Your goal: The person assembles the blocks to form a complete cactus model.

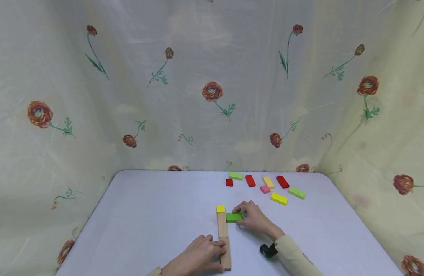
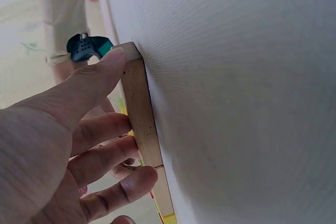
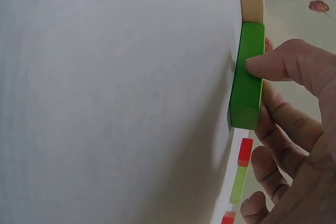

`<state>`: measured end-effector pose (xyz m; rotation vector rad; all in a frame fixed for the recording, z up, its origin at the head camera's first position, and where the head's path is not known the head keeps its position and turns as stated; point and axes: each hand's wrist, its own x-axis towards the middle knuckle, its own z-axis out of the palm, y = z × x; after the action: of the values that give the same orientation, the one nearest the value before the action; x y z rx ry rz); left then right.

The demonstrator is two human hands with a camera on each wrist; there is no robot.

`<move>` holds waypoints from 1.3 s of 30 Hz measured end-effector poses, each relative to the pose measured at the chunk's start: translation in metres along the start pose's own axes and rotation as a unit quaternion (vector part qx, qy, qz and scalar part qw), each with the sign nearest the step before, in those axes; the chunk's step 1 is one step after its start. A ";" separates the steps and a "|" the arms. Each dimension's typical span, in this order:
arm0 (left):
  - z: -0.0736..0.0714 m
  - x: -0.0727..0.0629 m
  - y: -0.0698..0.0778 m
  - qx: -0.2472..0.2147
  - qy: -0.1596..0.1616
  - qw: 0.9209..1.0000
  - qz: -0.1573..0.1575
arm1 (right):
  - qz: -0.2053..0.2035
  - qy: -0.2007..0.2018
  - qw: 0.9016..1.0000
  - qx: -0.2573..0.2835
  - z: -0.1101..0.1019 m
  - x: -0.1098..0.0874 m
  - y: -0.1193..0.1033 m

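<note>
Two plain wooden blocks lie end to end, the far one (image 1: 222, 225) topped at its far end by a yellow cube (image 1: 220, 209). My left hand (image 1: 199, 253) rests on the near wooden block (image 1: 226, 261), thumb against its near end. In the left wrist view the fairly straight fingers lie along that block (image 2: 142, 111). My right hand (image 1: 254, 219) pinches a green block (image 1: 232, 217) between thumb and fingers. The green block lies crosswise at the right side of the far wooden block, just below the cube; its end looks in contact in the right wrist view.
Farther back to the right lie loose blocks: a light green block (image 1: 235, 176), a red cube (image 1: 229, 183), red blocks (image 1: 250, 180), a pink cube (image 1: 265, 189), a yellow block (image 1: 279, 198) and others. A flowered curtain (image 1: 212, 126) surrounds the white table (image 1: 146, 218).
</note>
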<state>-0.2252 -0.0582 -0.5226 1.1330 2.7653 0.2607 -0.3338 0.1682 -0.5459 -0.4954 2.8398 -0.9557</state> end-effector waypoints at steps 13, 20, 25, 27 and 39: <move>-0.001 0.000 -0.001 -0.003 -0.005 1.000 0.000 | 0.007 0.001 1.000 -0.008 0.002 0.001 -0.001; -0.001 -0.001 -0.001 0.002 0.001 1.000 0.008 | 0.021 0.024 0.999 0.009 0.000 -0.001 0.000; -0.001 -0.001 -0.001 0.007 0.004 1.000 0.011 | 0.046 0.079 0.995 0.040 -0.010 -0.001 0.003; 0.000 -0.001 -0.001 0.006 0.005 1.000 0.010 | 0.049 0.099 0.993 0.048 -0.017 -0.002 0.006; -0.001 -0.002 0.001 -0.004 0.010 1.000 0.010 | 0.126 0.204 0.970 0.046 -0.053 -0.003 0.036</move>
<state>-0.2231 -0.0594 -0.5215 1.1625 2.7702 0.2857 -0.3511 0.2258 -0.5254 0.0868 3.0816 -1.2503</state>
